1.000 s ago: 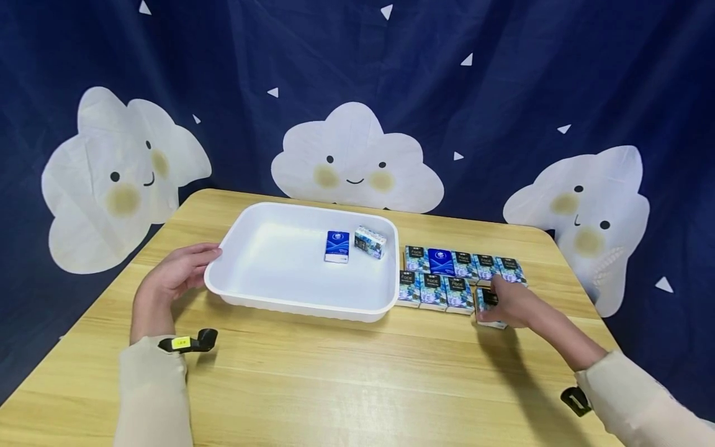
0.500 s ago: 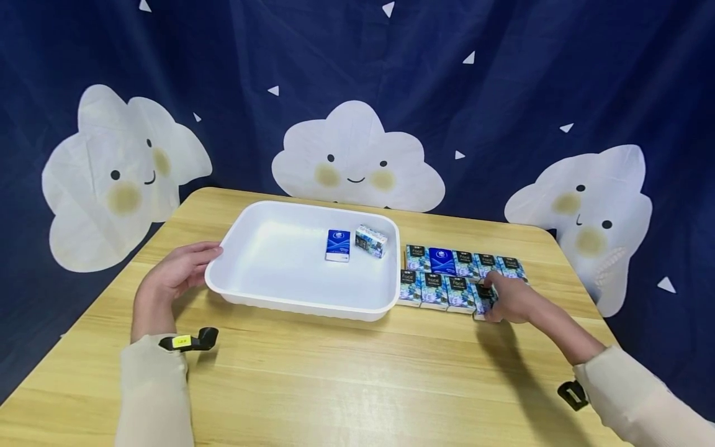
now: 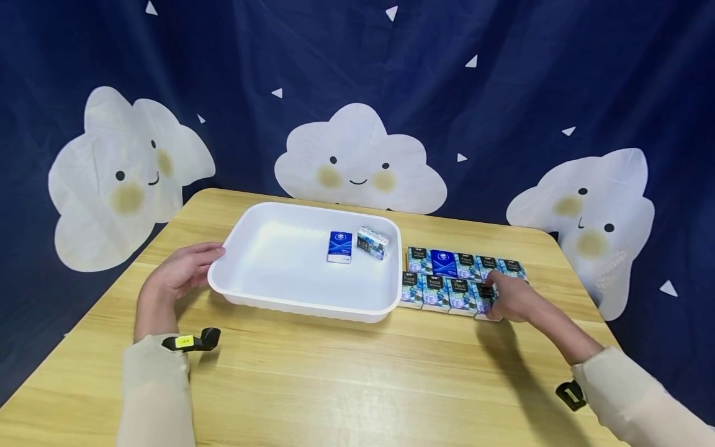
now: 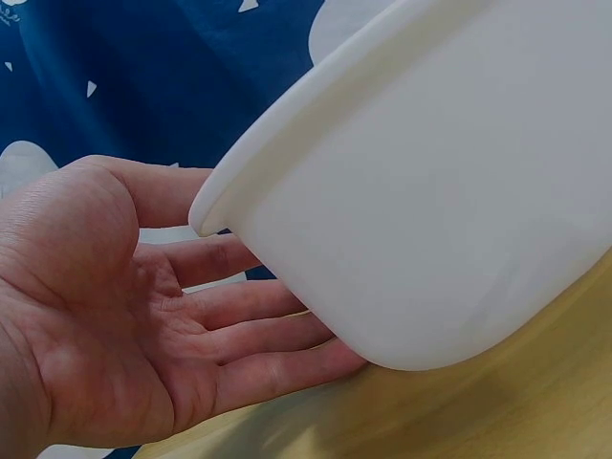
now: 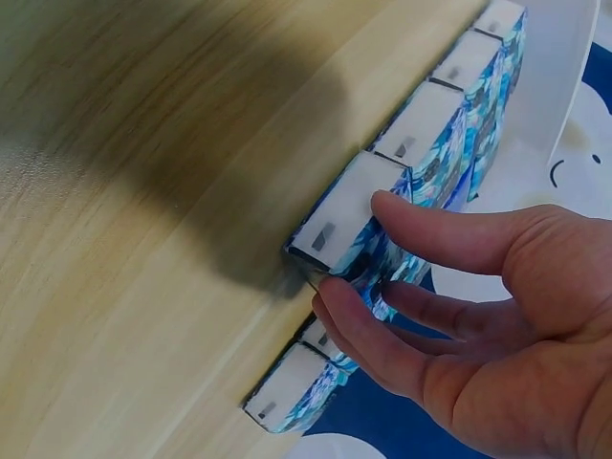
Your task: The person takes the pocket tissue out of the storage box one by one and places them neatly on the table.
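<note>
A white plastic tub [image 3: 301,304] stands on the wooden table, holding a blue pocket tissue pack [image 3: 339,247] and a floral-patterned one [image 3: 372,243] on its side. My left hand [image 3: 184,273] holds the tub's left end; in the left wrist view the thumb meets the rim and the fingers lie against the outer wall. Right of the tub, floral tissue packs [image 3: 462,294] with one blue pack [image 3: 444,263] lie in two rows. My right hand [image 3: 515,298] pinches the near row's right-end pack [image 5: 349,212] between thumb and index finger, partly hiding it in the head view.
The table [image 3: 335,379] extends in front of the tub and the packs. Behind it hangs a dark blue curtain [image 3: 240,56] with smiling clouds. A black wrist mount [image 3: 192,340] sits on the left sleeve, another [image 3: 571,395] on the right.
The pinched tissue pack has moved left and slightly away from me, closing the gap to its row. My left hand and the tub hold their places; the head view has shifted slightly.
</note>
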`<state>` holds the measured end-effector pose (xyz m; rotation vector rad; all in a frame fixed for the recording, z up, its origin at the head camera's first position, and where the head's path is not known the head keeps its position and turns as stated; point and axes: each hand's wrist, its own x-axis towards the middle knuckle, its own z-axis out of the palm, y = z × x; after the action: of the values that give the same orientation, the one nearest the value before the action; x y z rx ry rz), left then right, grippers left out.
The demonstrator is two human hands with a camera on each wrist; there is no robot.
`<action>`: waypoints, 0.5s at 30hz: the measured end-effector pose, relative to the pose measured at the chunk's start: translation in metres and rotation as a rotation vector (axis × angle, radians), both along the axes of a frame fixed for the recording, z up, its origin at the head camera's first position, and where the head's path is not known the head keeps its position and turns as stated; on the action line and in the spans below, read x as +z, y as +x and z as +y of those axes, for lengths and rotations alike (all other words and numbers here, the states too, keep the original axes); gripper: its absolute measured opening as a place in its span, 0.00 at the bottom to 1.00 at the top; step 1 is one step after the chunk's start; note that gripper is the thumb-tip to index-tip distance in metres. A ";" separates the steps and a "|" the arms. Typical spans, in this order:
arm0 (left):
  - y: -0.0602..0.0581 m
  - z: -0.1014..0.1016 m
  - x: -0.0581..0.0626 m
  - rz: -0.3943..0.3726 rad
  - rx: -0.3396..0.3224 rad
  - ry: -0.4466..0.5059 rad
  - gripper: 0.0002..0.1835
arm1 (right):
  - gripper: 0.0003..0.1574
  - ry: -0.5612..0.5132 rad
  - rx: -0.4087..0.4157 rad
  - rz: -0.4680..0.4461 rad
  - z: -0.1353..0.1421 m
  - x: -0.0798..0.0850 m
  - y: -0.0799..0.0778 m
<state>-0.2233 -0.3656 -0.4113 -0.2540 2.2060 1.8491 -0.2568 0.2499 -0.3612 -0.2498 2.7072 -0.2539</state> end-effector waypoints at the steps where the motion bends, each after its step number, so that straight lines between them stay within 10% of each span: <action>1: 0.000 0.000 0.000 0.000 0.000 0.002 0.41 | 0.41 -0.002 0.003 0.007 0.001 0.000 0.000; 15: 0.001 0.003 0.003 -0.006 0.007 -0.029 0.42 | 0.41 -0.034 0.021 0.010 0.004 0.000 -0.004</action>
<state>-0.2223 -0.3630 -0.4088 -0.2724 2.2322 1.8190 -0.2608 0.2538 -0.3616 -0.2906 2.7109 -0.2933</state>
